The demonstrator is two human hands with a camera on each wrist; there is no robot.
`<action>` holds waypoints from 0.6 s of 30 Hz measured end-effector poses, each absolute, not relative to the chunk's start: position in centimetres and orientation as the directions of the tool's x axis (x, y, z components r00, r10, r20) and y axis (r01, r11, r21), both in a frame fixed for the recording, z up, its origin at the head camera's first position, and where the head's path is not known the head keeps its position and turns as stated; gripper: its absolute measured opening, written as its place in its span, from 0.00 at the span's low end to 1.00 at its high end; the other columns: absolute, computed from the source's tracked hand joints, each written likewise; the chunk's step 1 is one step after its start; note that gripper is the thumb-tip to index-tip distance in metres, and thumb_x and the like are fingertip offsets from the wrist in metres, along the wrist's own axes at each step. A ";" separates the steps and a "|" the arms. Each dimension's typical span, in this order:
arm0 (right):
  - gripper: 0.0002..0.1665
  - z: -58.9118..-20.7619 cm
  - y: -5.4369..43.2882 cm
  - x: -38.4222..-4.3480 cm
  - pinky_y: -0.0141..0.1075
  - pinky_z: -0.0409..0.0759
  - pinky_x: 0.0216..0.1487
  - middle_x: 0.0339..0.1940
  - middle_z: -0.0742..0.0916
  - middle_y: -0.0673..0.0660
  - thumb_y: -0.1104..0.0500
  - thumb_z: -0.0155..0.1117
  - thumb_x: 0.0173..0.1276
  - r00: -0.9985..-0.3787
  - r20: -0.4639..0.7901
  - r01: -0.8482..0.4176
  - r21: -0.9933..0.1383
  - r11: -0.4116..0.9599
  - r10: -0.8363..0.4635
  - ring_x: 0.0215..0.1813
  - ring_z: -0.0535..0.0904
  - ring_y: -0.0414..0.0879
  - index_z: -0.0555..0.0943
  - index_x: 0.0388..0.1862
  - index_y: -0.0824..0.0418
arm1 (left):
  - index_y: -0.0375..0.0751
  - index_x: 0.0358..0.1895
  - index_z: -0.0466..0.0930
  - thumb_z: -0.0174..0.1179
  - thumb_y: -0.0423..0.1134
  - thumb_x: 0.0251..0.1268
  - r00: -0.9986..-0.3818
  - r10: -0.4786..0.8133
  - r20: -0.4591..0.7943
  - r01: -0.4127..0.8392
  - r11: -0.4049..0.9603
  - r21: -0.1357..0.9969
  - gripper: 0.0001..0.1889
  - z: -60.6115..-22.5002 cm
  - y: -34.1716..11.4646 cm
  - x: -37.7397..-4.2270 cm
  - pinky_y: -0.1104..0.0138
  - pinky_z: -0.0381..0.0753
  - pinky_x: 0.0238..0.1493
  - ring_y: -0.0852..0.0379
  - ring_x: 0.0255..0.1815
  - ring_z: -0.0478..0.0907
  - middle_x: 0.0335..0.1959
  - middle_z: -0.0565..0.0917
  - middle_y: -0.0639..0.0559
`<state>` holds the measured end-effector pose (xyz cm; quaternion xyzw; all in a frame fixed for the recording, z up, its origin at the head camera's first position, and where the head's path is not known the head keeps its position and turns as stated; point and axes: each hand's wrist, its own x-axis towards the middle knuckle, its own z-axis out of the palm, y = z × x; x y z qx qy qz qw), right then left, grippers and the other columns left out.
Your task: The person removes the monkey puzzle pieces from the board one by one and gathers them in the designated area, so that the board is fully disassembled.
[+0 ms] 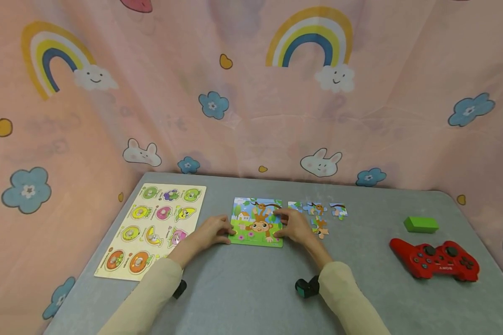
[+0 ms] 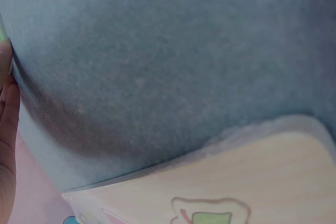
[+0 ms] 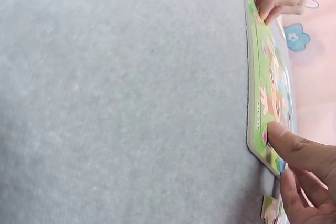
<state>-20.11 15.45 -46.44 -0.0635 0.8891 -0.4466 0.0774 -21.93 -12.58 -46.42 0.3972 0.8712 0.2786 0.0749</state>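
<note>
A jigsaw puzzle board [image 1: 257, 222] with a cartoon monkey on green grass lies on the grey table between the two hands. My left hand [image 1: 212, 230] holds its left edge, fingers bent, thumb at the near corner. My right hand [image 1: 295, 225] grips the opposite edge; in the right wrist view the thumb [image 3: 294, 145] presses on the printed top while the other fingers bend at the side. Several loose puzzle pieces [image 1: 338, 211] lie just beyond the right hand, one partly behind it. The left wrist view catches only some fingers [image 2: 7, 119] at its left border.
To the left lies a cream board [image 1: 125, 223] with printed fruit pictures, partly under the left forearm in the head view. A green block [image 1: 420, 224] and a red game controller [image 1: 437, 260] are on the right. A pink patterned cloth [image 1: 251, 130] hangs behind the table.
</note>
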 end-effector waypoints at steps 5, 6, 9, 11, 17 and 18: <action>0.37 -46.3 15.4 -20.2 0.45 0.79 0.50 0.56 0.80 0.69 0.69 0.79 0.46 -0.981 -0.100 -0.026 -0.783 0.622 -0.168 0.53 0.79 0.59 0.78 0.58 0.69 | 0.34 0.41 0.86 0.70 0.34 0.53 -0.671 0.735 0.097 0.657 0.529 0.537 0.12 -46.6 -12.6 -22.0 0.69 0.75 0.38 0.61 0.35 0.72 0.35 0.78 0.50; 0.36 -46.3 15.4 -20.3 0.45 0.79 0.48 0.55 0.81 0.68 0.68 0.79 0.46 -0.981 -0.101 -0.027 -0.776 0.630 -0.166 0.51 0.79 0.58 0.78 0.57 0.69 | 0.34 0.41 0.86 0.70 0.34 0.53 -0.671 0.735 0.098 0.659 0.530 0.534 0.12 -46.7 -12.6 -22.1 0.69 0.75 0.39 0.61 0.35 0.73 0.35 0.79 0.50; 0.36 -46.3 15.5 -20.4 0.44 0.79 0.46 0.52 0.82 0.66 0.68 0.79 0.45 -0.980 -0.100 -0.034 -0.767 0.641 -0.171 0.48 0.79 0.55 0.78 0.57 0.69 | 0.34 0.41 0.86 0.70 0.34 0.53 -0.669 0.736 0.103 0.662 0.528 0.532 0.12 -46.7 -12.6 -22.1 0.68 0.76 0.40 0.60 0.36 0.74 0.35 0.79 0.49; 0.35 -46.3 15.5 -20.4 0.44 0.79 0.45 0.52 0.82 0.66 0.68 0.79 0.45 -0.980 -0.092 -0.045 -0.764 0.643 -0.177 0.47 0.79 0.54 0.79 0.56 0.69 | 0.34 0.41 0.86 0.70 0.34 0.53 -0.669 0.736 0.105 0.663 0.526 0.533 0.12 -46.7 -12.6 -22.1 0.68 0.76 0.40 0.60 0.36 0.73 0.35 0.79 0.49; 0.34 -46.2 15.5 -20.4 0.43 0.79 0.44 0.50 0.83 0.64 0.69 0.80 0.43 -0.982 -0.087 -0.043 -0.764 0.644 -0.169 0.44 0.79 0.53 0.81 0.53 0.67 | 0.34 0.41 0.86 0.70 0.34 0.53 -0.676 0.731 0.091 0.649 0.533 0.543 0.12 -46.6 -12.6 -22.0 0.69 0.76 0.39 0.61 0.35 0.72 0.34 0.78 0.51; 0.33 -46.2 15.4 -20.3 0.43 0.79 0.44 0.50 0.83 0.64 0.69 0.80 0.43 -0.982 -0.090 -0.037 -0.763 0.645 -0.163 0.44 0.79 0.53 0.81 0.53 0.67 | 0.34 0.41 0.86 0.70 0.34 0.53 -0.676 0.731 0.089 0.648 0.534 0.543 0.12 -46.6 -12.6 -22.0 0.69 0.76 0.39 0.61 0.35 0.72 0.34 0.78 0.51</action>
